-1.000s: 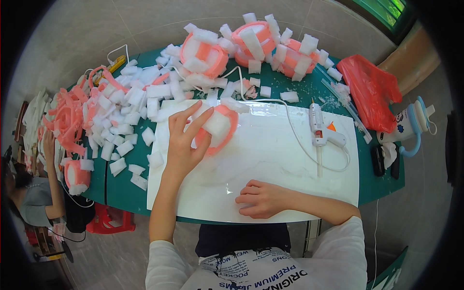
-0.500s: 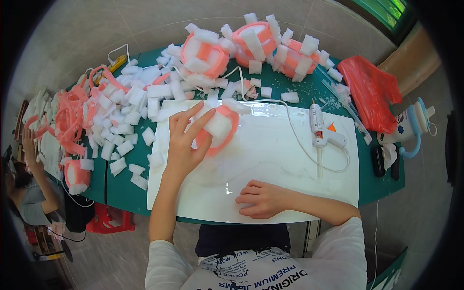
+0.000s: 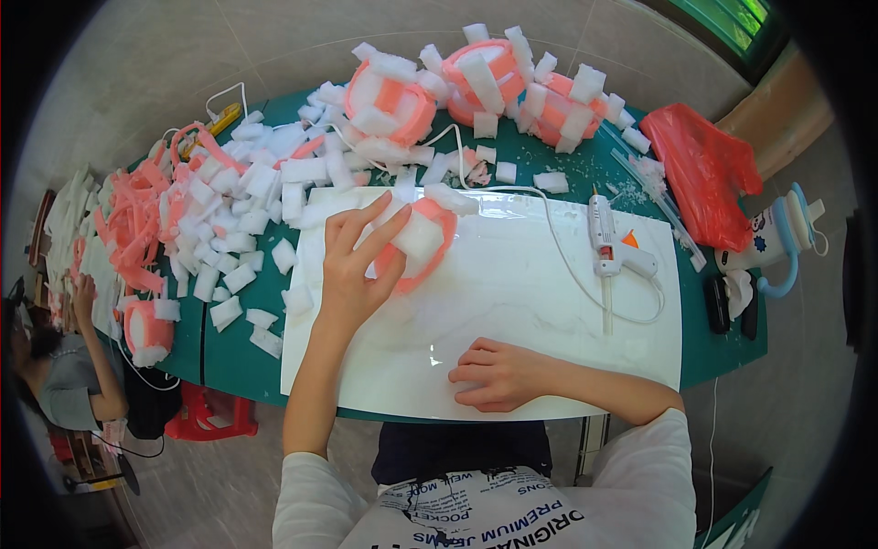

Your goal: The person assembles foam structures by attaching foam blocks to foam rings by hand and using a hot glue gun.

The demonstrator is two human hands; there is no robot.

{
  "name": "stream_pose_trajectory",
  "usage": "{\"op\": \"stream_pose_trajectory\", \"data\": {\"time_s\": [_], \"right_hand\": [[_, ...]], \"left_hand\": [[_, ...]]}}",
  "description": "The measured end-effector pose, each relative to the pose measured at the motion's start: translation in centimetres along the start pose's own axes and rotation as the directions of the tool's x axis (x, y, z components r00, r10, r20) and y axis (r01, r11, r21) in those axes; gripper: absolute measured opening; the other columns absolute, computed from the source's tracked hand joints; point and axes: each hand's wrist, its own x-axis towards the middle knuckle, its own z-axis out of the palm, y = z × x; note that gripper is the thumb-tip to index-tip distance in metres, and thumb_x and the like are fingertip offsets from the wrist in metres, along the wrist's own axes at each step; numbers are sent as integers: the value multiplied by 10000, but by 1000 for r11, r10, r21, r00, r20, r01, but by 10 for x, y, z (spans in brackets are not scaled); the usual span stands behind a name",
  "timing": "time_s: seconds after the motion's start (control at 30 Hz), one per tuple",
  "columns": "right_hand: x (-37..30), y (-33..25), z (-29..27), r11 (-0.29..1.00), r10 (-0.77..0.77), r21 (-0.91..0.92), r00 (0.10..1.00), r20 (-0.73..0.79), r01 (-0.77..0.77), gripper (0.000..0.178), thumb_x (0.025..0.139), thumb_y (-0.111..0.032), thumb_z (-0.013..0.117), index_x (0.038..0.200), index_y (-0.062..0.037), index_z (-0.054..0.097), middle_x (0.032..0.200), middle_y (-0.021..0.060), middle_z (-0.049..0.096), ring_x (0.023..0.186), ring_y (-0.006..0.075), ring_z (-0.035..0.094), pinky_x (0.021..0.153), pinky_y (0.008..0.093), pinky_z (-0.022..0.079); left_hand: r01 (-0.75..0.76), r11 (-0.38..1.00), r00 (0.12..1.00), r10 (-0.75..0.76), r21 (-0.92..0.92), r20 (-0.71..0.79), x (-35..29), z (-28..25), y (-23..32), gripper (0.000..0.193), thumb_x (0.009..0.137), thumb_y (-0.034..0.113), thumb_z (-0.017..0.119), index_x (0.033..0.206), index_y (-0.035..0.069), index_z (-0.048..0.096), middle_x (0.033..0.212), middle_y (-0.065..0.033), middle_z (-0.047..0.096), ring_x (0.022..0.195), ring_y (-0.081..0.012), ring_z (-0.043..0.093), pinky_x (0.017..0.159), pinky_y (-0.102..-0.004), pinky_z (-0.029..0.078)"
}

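Note:
On the white board lies a pink foam ring with white foam blocks on it. A pale foam block covers its middle, and another white piece sits at its far edge. My left hand grips the ring's left side, thumb and forefinger on either side of the foam there. My right hand rests near the board's front edge with its fingers curled under; whatever may be inside is hidden. To the right of the ring, a white glue gun with an orange part lies on the board.
Loose white foam blocks and pink foam strips are heaped on the left of the green table. Several finished-looking foam rings stand at the back. A red plastic bag and a bottle are right. Another person's hand shows far left.
My hands keep their places, left on the ring and right on the board. At far left, the other person's hand has come down.

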Motion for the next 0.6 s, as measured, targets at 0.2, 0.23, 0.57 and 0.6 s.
{"op": "stream_pose_trajectory", "data": {"time_s": [0.2, 0.23, 0.57, 0.6], "right_hand": [[0, -1, -2, 1000, 4, 4, 1000, 22, -4, 184, 696, -140, 650, 854, -123, 558, 998, 58, 522, 899, 215, 500, 786, 360, 407], [-2, -1, -2, 1000, 11, 10, 1000, 27, -11, 182, 698, -140, 649, 855, -121, 560, 1005, 61, 524, 908, 215, 498, 792, 363, 404], [24, -8, -55, 901, -19, -402, 914, -406, -160, 266, 635, -95, 689, 890, -94, 612, 1034, 111, 563, 842, 224, 543, 693, 347, 432], [26, -4, -67, 900, -23, -408, 917, -398, -155, 266, 635, -95, 689, 890, -94, 612, 1034, 111, 563, 842, 224, 543, 693, 347, 432]], "left_hand": [[-45, 996, 999, 47, 82, -18, 1, 0, 3, 510, 579, 0, 633, 1071, 136, 629, 1197, -49, 535, 958, -253, 442, 846, -332, 387], [-50, 995, 999, 51, 84, -13, 2, 1, 4, 510, 578, 4, 635, 1070, 139, 630, 1198, -46, 535, 963, -252, 442, 848, -331, 384], [-62, 995, 997, 65, 79, -31, 0, 5, 4, 503, 585, 24, 651, 1069, 158, 635, 1195, -35, 536, 987, -242, 448, 864, -332, 364], [-58, 996, 998, 60, 74, -25, 0, 4, 4, 507, 586, 27, 656, 1073, 165, 634, 1195, -33, 536, 988, -242, 450, 865, -333, 363]]}}
